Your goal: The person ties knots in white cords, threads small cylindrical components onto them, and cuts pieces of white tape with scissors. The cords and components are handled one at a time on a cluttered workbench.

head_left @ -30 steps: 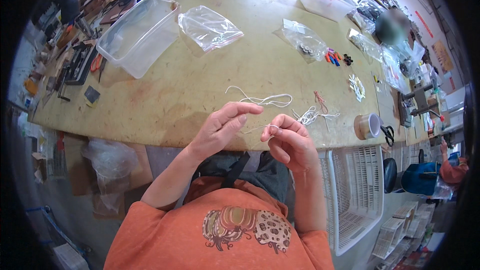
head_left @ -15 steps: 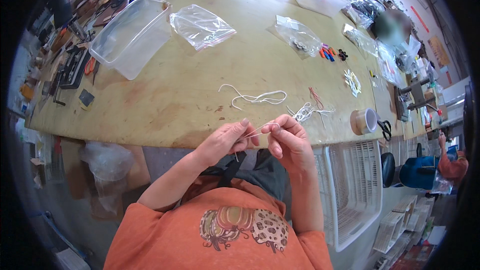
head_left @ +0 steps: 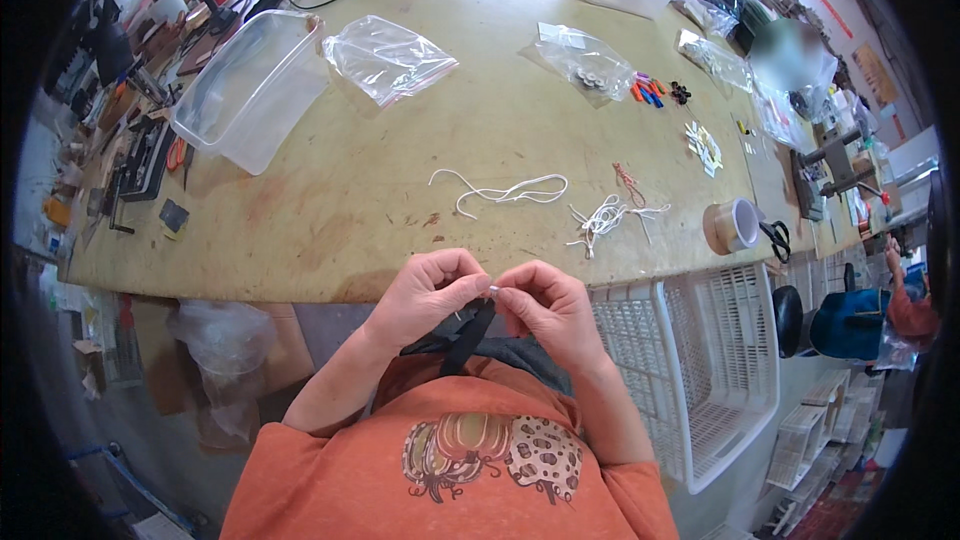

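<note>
At the table's front edge my left hand (head_left: 428, 292) and my right hand (head_left: 547, 308) meet, fingertips almost touching. Each pinches a thin white cord (head_left: 493, 290), of which only a short bit shows between the fingers. Its remaining length is mostly hidden by my hands. Just beyond them on the table lies a loose length of white cord (head_left: 520, 192), folded into a loop. To its right sits a tangled bundle of white cord (head_left: 603, 219), with a small reddish cord (head_left: 628, 183) behind it.
A roll of tape (head_left: 735, 225) and black-handled scissors (head_left: 776, 238) lie at the right edge. Farther back are a clear plastic bin (head_left: 255, 90), plastic bags (head_left: 388, 58) and small coloured pieces (head_left: 648, 90). White plastic crates (head_left: 715, 380) stand below the table at right.
My hands have come together and moved slightly lower, closer to my body. The cord stretched between them is now mostly covered by my fingers. The whole view has shifted a little.
</note>
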Demonstrator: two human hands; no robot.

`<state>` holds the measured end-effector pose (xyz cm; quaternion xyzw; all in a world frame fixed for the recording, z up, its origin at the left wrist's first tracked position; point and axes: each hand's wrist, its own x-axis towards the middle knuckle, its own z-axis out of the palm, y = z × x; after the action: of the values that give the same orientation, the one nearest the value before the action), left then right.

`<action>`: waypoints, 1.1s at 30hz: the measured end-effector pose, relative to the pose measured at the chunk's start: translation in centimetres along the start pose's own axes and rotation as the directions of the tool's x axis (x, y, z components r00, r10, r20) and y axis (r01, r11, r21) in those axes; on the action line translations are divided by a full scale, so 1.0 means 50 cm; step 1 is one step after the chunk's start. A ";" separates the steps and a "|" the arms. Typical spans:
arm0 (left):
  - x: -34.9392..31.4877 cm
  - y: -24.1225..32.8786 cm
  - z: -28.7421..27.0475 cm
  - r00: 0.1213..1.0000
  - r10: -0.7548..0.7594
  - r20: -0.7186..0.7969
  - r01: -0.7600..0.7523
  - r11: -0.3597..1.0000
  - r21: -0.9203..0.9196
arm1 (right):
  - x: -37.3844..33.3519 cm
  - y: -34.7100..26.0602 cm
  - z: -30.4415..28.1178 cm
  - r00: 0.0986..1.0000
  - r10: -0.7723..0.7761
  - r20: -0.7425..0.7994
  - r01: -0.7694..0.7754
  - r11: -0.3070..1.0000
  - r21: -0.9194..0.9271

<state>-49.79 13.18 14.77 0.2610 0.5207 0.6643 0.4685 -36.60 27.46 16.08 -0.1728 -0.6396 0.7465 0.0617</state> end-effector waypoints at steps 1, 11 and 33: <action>-0.002 -0.001 -0.003 1.000 -0.020 -0.006 0.020 0.999 -0.040 | 0.001 0.001 -0.009 0.998 0.062 0.033 -0.064 0.995 0.072; -0.003 -0.027 0.043 0.846 0.531 -0.048 -0.394 0.683 0.616 | 0.005 0.010 0.028 0.980 -0.051 -0.190 0.074 0.990 0.119; 0.032 0.004 -0.001 0.683 0.709 0.174 -0.546 0.337 0.767 | 0.009 0.036 -0.006 0.924 0.230 0.305 -0.364 0.771 0.522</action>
<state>-50.57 14.59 14.73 0.5494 0.6503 0.5233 -0.0374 -36.69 27.54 14.19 -0.1610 -0.3541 0.9176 -0.0813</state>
